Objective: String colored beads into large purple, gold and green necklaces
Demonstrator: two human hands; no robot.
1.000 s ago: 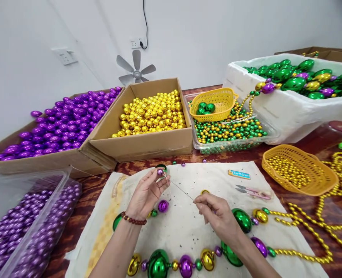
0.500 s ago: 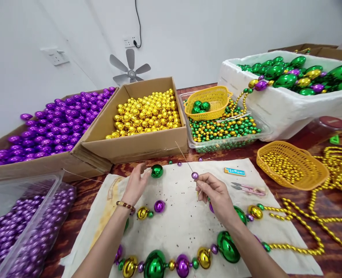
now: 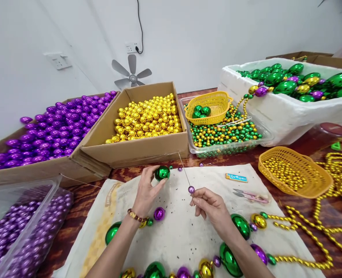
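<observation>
From here, a big green bead (image 3: 161, 173) is sitting gripped in the left hand (image 3: 146, 189), near the far edge of the cloth (image 3: 168, 245). Beside it, the right hand (image 3: 210, 204) is pinching a needle (image 3: 184, 168) below a small purple bead (image 3: 191, 189), seemingly leaving the tip free. Snips (image 3: 250, 195) are lying nearby, likely for handiness; a gold-bead box (image 3: 142, 153) is standing beyond.

Two bare arms reach forward and converge, the hands apart. The left forearm (image 3: 117, 243) slants up to the right; the left hand (image 3: 149, 187) forms a rounded grip, thumb opposing curved fingers. The right forearm (image 3: 243, 245) slants up to the left; the right hand (image 3: 211, 206), slightly lower, pinches between thumb and index finger, remaining fingers curled.
</observation>
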